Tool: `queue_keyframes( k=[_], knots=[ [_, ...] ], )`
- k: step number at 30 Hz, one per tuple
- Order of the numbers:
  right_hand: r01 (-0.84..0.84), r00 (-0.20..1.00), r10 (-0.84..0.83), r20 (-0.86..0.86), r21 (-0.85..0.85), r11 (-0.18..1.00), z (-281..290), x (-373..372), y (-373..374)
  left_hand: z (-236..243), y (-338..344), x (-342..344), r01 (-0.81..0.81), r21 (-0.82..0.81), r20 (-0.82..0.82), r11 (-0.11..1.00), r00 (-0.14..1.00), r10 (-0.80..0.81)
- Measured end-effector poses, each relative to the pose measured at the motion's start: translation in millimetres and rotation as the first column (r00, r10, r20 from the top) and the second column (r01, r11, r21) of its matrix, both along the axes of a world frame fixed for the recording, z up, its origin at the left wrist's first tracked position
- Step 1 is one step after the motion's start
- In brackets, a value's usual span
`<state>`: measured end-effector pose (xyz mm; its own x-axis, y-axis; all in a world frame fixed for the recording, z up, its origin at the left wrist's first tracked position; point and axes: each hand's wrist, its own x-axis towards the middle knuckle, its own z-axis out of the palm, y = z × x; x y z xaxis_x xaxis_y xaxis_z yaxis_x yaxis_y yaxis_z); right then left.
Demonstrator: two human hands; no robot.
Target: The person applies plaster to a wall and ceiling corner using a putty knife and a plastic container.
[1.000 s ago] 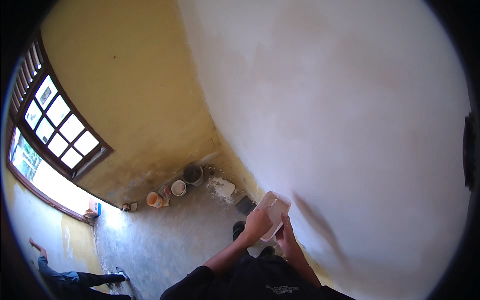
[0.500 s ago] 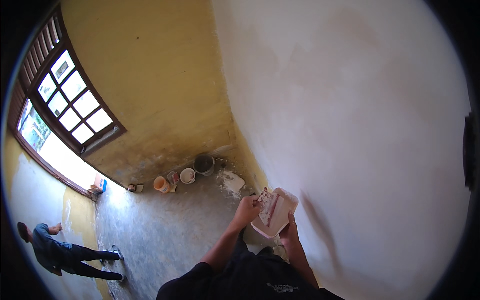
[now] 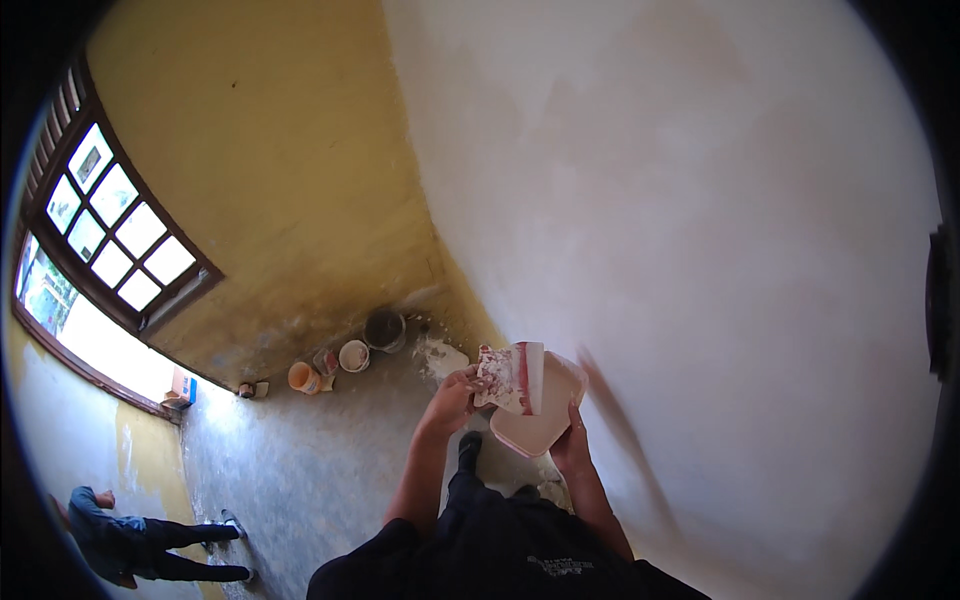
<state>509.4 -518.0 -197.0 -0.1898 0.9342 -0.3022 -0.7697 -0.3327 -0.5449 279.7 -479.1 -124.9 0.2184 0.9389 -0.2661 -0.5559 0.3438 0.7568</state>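
My left hand [image 3: 452,402] is closed round the putty-crusted end of a wide putty knife [image 3: 512,380]. The knife has a reddish band and a pale, smooth blade edge. It is raised over a shallow, pale plastic tub [image 3: 528,430], covering part of its far left side. My right hand [image 3: 572,442] grips the tub by its right rim, fingers underneath mostly hidden. Whitish filler appears to coat the inside of the tub. Just right of my hands stands a white-coated wall [image 3: 720,300], with damp-looking darker patches and my arm's shadow on it.
Along the yellow wall [image 3: 270,200] stand an orange bucket [image 3: 303,377], a white bucket [image 3: 353,356] and a black bucket [image 3: 385,332]. White spilled material [image 3: 440,357] lies in the corner. A co-worker [image 3: 150,540] stands at the lower left, below a window [image 3: 120,220] and a cardboard box [image 3: 178,392].
The putty knife has come up out of the tub and turned flat above it. The tub is slightly farther left in view. The co-worker's arm has lowered, and my view has shifted a little.
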Motion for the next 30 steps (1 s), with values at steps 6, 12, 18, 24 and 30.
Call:
queue_keyframes(
  k=[6, 12, 18, 24, 30],
  knots=[
    [0.055, 0.998, -0.055, 0.013, -0.006, 0.998, 3, 3, -1, 32, 52, -16, -0.158, 0.245, 0.051, 0.957, 0.987, 0.151],
    [0.111, 0.994, -0.111, 0.0, -0.005, 0.994, -9, 20, -17, 190, 128, 19, -0.329, 0.78, -0.395, 0.532, 0.4, 0.827],
    [0.131, 0.991, -0.132, -0.015, -0.056, 0.99, -14, 14, -33, 173, 187, 100, 0.016, 0.989, -0.147, 0.148, 0.277, 0.95],
    [0.12, 0.991, -0.122, -0.056, -0.027, 0.992, 1, 19, -45, 81, 116, 97, 0.033, 0.989, -0.147, 0.145, 0.378, 0.914],
    [0.122, 0.992, -0.123, -0.015, -0.074, 0.99, -7, 19, -54, 148, 193, 23, -0.462, 0.76, -0.336, 0.456, 0.322, 0.885]
  ],
)
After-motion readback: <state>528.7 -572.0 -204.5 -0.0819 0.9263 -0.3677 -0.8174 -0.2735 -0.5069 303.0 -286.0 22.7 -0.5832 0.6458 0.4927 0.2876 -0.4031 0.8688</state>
